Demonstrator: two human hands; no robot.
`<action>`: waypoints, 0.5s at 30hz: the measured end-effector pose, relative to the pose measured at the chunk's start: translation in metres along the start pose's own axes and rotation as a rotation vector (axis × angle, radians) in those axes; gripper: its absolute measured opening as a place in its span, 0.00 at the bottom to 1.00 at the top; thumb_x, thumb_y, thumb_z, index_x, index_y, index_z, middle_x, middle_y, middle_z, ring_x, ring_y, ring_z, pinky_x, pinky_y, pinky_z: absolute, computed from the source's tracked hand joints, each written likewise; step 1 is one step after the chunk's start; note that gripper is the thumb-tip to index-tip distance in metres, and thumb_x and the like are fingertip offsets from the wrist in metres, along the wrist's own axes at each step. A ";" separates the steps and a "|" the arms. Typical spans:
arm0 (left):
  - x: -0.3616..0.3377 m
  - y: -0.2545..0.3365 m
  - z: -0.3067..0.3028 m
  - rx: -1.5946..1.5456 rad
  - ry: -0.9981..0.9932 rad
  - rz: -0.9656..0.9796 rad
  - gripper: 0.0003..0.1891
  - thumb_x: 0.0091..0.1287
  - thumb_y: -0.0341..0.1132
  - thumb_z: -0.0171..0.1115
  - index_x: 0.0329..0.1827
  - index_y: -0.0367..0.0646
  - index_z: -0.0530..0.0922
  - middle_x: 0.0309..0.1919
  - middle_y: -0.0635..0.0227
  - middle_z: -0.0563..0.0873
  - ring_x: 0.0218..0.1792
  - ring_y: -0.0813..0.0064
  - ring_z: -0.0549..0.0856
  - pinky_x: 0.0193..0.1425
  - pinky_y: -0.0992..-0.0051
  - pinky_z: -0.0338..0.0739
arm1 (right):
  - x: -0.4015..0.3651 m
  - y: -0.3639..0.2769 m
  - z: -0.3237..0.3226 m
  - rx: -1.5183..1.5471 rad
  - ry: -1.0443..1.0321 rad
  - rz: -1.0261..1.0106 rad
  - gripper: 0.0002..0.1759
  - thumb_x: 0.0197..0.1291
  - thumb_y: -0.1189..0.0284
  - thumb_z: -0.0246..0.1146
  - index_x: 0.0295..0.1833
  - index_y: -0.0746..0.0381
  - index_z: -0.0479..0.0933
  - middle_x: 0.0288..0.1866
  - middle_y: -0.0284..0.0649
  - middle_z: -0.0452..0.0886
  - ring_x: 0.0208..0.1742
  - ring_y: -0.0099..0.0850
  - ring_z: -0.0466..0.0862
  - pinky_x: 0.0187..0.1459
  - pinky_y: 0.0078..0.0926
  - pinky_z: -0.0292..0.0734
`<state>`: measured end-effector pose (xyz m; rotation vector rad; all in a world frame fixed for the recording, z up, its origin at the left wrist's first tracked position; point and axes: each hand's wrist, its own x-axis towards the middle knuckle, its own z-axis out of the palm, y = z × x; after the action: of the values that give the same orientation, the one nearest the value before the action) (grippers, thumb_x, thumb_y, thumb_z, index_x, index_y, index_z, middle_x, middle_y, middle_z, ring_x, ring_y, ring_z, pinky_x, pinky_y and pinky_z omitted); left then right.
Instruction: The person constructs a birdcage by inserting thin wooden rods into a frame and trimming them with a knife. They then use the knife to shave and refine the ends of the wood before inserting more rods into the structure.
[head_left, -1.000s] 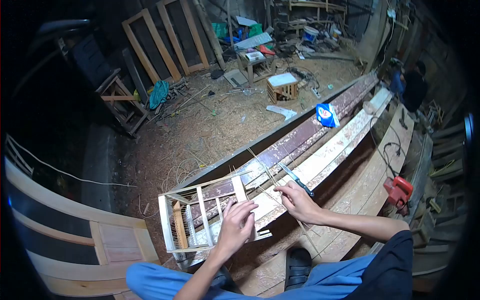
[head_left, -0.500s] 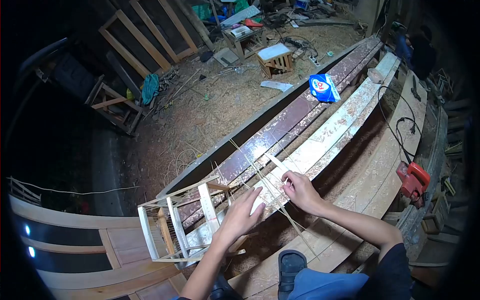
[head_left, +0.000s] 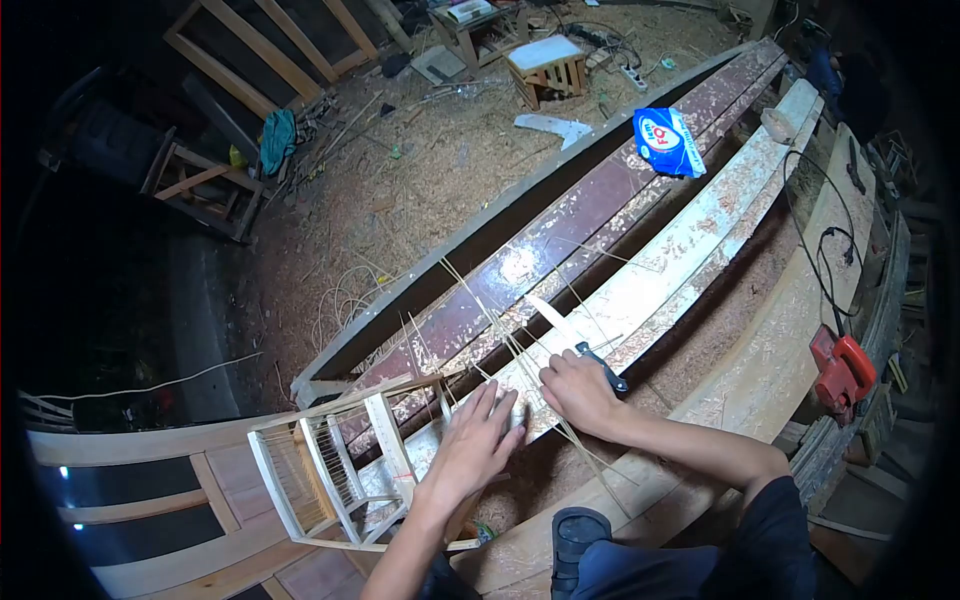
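My left hand (head_left: 472, 445) lies over the white plank (head_left: 650, 285), its fingers stretched out beside a small pale piece (head_left: 518, 411). Just right of it, my right hand (head_left: 582, 393) is closed around a small dark tool (head_left: 603, 367); its working part is hidden. Thin bamboo-like strips (head_left: 512, 345) cross the plank between and beyond both hands. A flat pale sliver (head_left: 553, 316) rests past my right hand. To the left of my left hand stands a small wooden frame with thin bars (head_left: 385, 440), like a cage.
A blue packet (head_left: 668, 142) sits on the brown plank (head_left: 590, 205). On the right, a red power tool (head_left: 842, 372) with a black cord rests on a curved board (head_left: 730, 405). A slatted stool (head_left: 545, 70) stands on the shaving-strewn ground. Another person (head_left: 860, 90) is at the far right.
The dark tool now shows in my right hand, which was pinched over the strips before. My left hand stays near the same place. The view has tilted down slightly.
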<state>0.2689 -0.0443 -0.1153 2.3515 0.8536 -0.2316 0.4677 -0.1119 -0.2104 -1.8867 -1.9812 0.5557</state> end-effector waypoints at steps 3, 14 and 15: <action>0.001 0.001 -0.001 0.027 -0.024 -0.043 0.27 0.74 0.43 0.57 0.73 0.41 0.69 0.72 0.41 0.67 0.74 0.44 0.65 0.76 0.54 0.62 | 0.007 -0.001 0.012 -0.016 -0.063 -0.029 0.11 0.54 0.71 0.66 0.41 0.64 0.81 0.38 0.44 0.82 0.47 0.41 0.82 0.43 0.40 0.79; 0.004 0.005 -0.008 0.022 -0.005 -0.049 0.26 0.74 0.42 0.57 0.72 0.41 0.70 0.73 0.42 0.67 0.74 0.45 0.65 0.76 0.55 0.62 | 0.009 0.005 0.026 0.057 0.026 -0.002 0.09 0.57 0.71 0.66 0.42 0.62 0.78 0.37 0.42 0.81 0.42 0.41 0.82 0.39 0.39 0.79; 0.004 0.005 -0.008 0.020 -0.002 -0.050 0.26 0.74 0.42 0.58 0.72 0.41 0.70 0.73 0.43 0.67 0.74 0.45 0.65 0.76 0.55 0.62 | 0.008 0.006 0.027 0.064 0.054 0.000 0.08 0.58 0.71 0.66 0.41 0.62 0.78 0.37 0.42 0.81 0.42 0.40 0.82 0.39 0.39 0.79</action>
<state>0.2745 -0.0407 -0.1079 2.3495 0.9133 -0.2644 0.4582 -0.1051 -0.2370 -1.8444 -1.9067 0.5559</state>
